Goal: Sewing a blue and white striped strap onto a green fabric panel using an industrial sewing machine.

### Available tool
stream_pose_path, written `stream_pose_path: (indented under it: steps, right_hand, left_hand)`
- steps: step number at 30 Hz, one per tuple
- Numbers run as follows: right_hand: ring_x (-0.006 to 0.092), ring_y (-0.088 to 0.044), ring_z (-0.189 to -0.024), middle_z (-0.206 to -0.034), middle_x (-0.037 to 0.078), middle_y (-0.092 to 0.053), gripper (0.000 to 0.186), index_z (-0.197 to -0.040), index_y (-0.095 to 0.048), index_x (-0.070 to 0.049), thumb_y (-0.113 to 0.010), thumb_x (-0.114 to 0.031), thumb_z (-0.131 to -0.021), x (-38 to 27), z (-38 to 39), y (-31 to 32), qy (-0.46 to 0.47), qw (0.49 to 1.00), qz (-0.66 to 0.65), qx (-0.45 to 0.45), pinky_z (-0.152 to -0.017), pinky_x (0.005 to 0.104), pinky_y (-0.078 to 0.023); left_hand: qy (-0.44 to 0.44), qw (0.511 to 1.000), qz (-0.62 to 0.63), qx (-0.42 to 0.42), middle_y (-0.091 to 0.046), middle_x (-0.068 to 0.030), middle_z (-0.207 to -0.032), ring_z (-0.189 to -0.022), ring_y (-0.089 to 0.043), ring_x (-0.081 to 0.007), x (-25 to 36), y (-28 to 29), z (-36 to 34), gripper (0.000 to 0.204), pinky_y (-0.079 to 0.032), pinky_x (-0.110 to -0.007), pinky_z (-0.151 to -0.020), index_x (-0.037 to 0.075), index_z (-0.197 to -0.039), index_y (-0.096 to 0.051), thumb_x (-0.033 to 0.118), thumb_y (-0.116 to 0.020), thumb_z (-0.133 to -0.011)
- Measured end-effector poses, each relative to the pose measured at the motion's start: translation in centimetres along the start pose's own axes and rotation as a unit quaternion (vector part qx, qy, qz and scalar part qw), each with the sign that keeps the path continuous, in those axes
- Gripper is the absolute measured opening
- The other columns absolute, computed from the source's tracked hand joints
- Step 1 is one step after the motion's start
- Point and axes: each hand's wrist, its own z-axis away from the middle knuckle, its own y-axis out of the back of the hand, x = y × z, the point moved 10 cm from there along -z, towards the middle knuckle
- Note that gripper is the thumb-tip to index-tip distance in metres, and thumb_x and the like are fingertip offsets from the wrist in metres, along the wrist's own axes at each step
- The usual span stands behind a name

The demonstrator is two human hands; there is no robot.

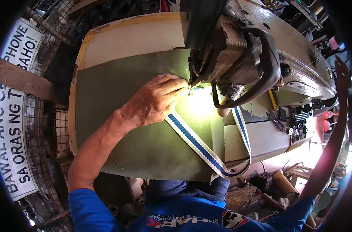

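My left hand (156,98) is closed, thumb and fingers pressed together beside the needle area of a sewing machine (237,58). A white webbing strap with a blue stripe (193,136) comes out from under this hand. The strap hangs in a loop past the table's near edge and runs back up toward the machine head. The end in my fingers is mostly hidden. A lamp lights the spot under the machine head. My right arm stretches up along the far right, its hand (341,73) near the machine's right end, small and dark, its fingers unclear.
Green sheeting covers the work table (118,89), whose edge is taped. Small pliers (275,120) and several bobbin-like metal parts (298,131) lie right of the machine head. A wire mesh with a white sign (17,112) stands at left. Clutter fills the floor at lower right.
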Motion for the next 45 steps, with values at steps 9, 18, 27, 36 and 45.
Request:
stream_pose_path:
  steps: [9,18,27,36,45]
  right_hand:
    - [0.0245,-0.058,-0.118,-0.131,0.012,-0.059,0.038,-0.139,-0.054,-0.007,-0.047,-0.011,-0.102,12.6,3.0,-9.6,-0.014,0.997,-0.027,-0.072,-0.099,0.0369,-0.049]
    - [0.0242,-0.058,-0.103,-0.12,0.014,-0.058,0.044,-0.146,-0.044,-0.001,-0.044,-0.014,-0.103,7.6,22.2,-8.1,-0.23,0.92,-0.272,0.165,-0.092,0.0375,-0.049]
    - [0.0277,-0.061,-0.1,-0.111,0.015,-0.062,0.04,-0.138,-0.051,-0.002,-0.05,-0.008,-0.098,4.8,13.3,-4.6,-0.223,0.969,-0.032,0.105,-0.088,0.0394,-0.05]
    - [0.0227,-0.067,-0.088,-0.097,0.017,-0.069,0.037,-0.112,-0.065,0.001,-0.046,-0.03,-0.105,-23.3,32.4,-0.1,-0.37,0.665,-0.638,-0.115,-0.078,0.033,-0.052]
    - [0.0202,-0.058,-0.117,-0.124,0.014,-0.062,0.051,-0.131,-0.052,0.004,-0.069,-0.028,-0.095,-43.2,32.4,-0.4,-0.418,0.366,-0.803,-0.217,-0.104,0.0357,-0.042]
  left_hand:
    - [0.019,1.0,-0.005,0.018,-0.062,-0.0103,-0.115,-0.114,-0.058,-0.0266,-0.1,0.1,0.1,0.032,-0.046,-0.041,-0.104,0.0,-0.108,-0.067,0.001,-0.066,-0.076]
    - [0.049,0.998,-0.021,0.036,-0.061,-0.0093,-0.116,-0.125,-0.054,-0.0291,-0.6,-0.1,0.2,0.029,-0.043,-0.05,-0.11,0.0,-0.105,-0.067,0.0,-0.065,-0.076]
    - [0.044,0.998,-0.015,0.049,-0.061,-0.0109,-0.121,-0.127,-0.053,-0.0302,-1.0,0.0,0.8,0.026,-0.039,-0.051,-0.113,0.0,-0.107,-0.066,0.004,-0.064,-0.081]
    - [0.07,0.997,0.013,0.035,-0.063,-0.0112,-0.12,-0.127,-0.053,-0.0295,-1.3,-0.4,0.9,0.028,-0.036,-0.047,-0.115,0.006,-0.115,-0.066,0.002,-0.06,-0.087]
    - [0.159,0.979,-0.036,0.121,-0.062,-0.0131,-0.12,-0.119,-0.056,-0.0331,0.7,-0.2,1.9,0.027,-0.041,-0.047,-0.107,0.002,-0.114,-0.065,0.006,-0.06,-0.088]
